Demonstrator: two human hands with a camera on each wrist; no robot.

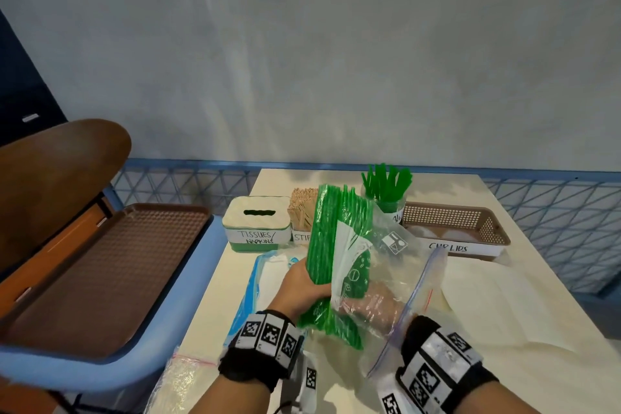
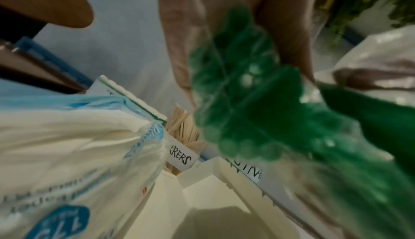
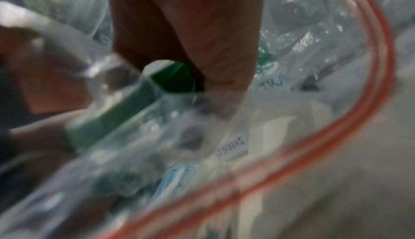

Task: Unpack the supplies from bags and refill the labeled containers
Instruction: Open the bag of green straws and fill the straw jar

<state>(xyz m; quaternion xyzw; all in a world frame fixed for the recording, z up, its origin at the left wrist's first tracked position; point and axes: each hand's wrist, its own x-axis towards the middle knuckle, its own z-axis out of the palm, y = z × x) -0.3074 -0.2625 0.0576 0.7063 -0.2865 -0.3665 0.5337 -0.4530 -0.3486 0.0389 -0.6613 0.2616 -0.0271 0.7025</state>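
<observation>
Between the hands, just short of the straw cup (image 1: 386,202), the left hand (image 1: 304,289) grips the green straw pack (image 1: 331,245) while the right hand (image 1: 373,307), inside the zip bag (image 1: 413,282), seems to hold its wrapper, so next comes pulling it free.

"TISSUES/ NAPKINS" is handwritten on the white label of the tissue box (image 1: 257,223), beyond the left hand (image 1: 304,289). "STIRRERS" is read on the stirrer holder's label (image 3: 231,151). "CUP LIDS" is written on the brown basket's label (image 1: 448,247), beyond the right hand (image 1: 373,307).
</observation>
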